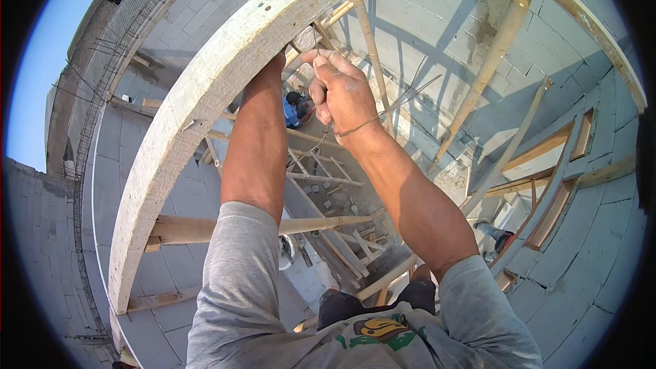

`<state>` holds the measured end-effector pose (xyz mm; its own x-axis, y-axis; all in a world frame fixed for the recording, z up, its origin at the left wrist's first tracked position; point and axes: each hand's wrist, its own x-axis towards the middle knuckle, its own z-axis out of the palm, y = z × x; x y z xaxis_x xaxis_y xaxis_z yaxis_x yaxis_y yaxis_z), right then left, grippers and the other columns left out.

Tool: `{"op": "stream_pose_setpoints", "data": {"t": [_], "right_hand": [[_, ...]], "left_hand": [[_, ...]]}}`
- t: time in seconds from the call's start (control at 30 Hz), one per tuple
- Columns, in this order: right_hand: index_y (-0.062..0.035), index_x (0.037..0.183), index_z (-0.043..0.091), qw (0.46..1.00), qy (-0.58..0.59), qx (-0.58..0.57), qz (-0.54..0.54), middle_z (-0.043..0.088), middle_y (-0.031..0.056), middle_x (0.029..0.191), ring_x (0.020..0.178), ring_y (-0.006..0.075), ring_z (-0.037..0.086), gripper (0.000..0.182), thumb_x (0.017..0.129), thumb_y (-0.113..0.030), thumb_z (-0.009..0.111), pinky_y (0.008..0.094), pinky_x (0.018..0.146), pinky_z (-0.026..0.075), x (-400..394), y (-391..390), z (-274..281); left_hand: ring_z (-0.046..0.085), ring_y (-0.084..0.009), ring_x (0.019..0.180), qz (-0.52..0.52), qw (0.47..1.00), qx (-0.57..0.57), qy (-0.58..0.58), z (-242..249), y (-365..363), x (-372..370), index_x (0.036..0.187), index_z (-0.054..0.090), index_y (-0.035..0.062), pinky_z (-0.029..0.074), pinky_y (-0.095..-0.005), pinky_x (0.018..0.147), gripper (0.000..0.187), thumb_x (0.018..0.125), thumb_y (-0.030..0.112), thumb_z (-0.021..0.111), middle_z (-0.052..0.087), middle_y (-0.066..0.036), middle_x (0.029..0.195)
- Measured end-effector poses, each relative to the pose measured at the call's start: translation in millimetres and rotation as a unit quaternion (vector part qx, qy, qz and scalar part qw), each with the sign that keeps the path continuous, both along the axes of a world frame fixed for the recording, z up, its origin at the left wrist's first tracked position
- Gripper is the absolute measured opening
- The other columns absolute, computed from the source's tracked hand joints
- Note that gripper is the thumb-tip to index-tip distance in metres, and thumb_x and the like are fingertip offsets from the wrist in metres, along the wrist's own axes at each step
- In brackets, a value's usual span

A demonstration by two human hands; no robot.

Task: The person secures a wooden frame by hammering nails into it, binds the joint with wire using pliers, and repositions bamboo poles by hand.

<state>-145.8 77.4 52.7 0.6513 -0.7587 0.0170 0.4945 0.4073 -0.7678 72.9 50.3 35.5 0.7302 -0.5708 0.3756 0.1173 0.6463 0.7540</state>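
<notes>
A pale wooden beam (164,123) looks curved as it crosses the upper left. Both my arms reach up to it. My left hand (279,59) is mostly hidden behind the beam's lower edge, its fingers out of sight. My right hand (344,93) is closed beside the beam, thumb and fingers pinched together on a thin wire (316,44). More thin wire (362,125) loops around my right wrist, with loose ends sticking out to the right and hanging below the hand.
Far below, a person in blue (292,111) crouches near a wooden ladder (321,178). Bamboo poles (488,72) lean against grey block walls (437,0). A horizontal pole (205,230) crosses below my arms. Rebar (89,96) runs along the left wall. Another person's legs (493,234) show at lower right.
</notes>
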Motion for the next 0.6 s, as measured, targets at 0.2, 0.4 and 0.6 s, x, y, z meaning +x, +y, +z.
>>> {"op": "stream_pose_setpoints", "data": {"t": [0.2, 0.4, 0.6], "right_hand": [[-0.0032, 0.106, 0.058, 0.999, 0.021, -0.013, -0.022, 0.046, 0.0008, 0.059, 0.041, 0.0079, 0.036, 0.026, 0.098, -0.023, 0.043, 0.0221, 0.039, 0.030, -3, -1, -4], [0.0016, 0.099, 0.060, 0.996, 0.047, -0.058, -0.045, 0.048, 0.0012, 0.059, 0.046, 0.0096, 0.043, 0.028, 0.094, -0.023, 0.047, 0.0234, 0.044, 0.033, -19, 1, -14], [-0.0001, 0.096, 0.063, 0.998, -0.056, -0.028, -0.019, 0.060, 0.0063, 0.076, 0.063, 0.0126, 0.054, 0.028, 0.092, -0.025, 0.052, 0.0270, 0.055, 0.044, -34, -16, -50]], "left_hand": [[0.062, -0.0268, 0.103, -0.055, 0.996, -0.053, 0.052, -1, -3, 8, 0.121, 0.051, 0.0067, 0.053, -0.0406, 0.089, 0.039, 0.095, 0.035, 0.050, 0.061, -0.012, 0.116], [0.061, -0.0265, 0.105, -0.065, 0.997, -0.006, 0.038, 0, -3, 6, 0.121, 0.052, 0.0070, 0.053, -0.0414, 0.090, 0.040, 0.094, 0.036, 0.052, 0.061, -0.011, 0.116], [0.056, -0.0272, 0.113, -0.033, 0.997, 0.063, -0.001, 16, -16, 26, 0.119, 0.051, 0.0018, 0.049, -0.0422, 0.095, 0.045, 0.092, 0.037, 0.053, 0.057, -0.013, 0.119]]}}
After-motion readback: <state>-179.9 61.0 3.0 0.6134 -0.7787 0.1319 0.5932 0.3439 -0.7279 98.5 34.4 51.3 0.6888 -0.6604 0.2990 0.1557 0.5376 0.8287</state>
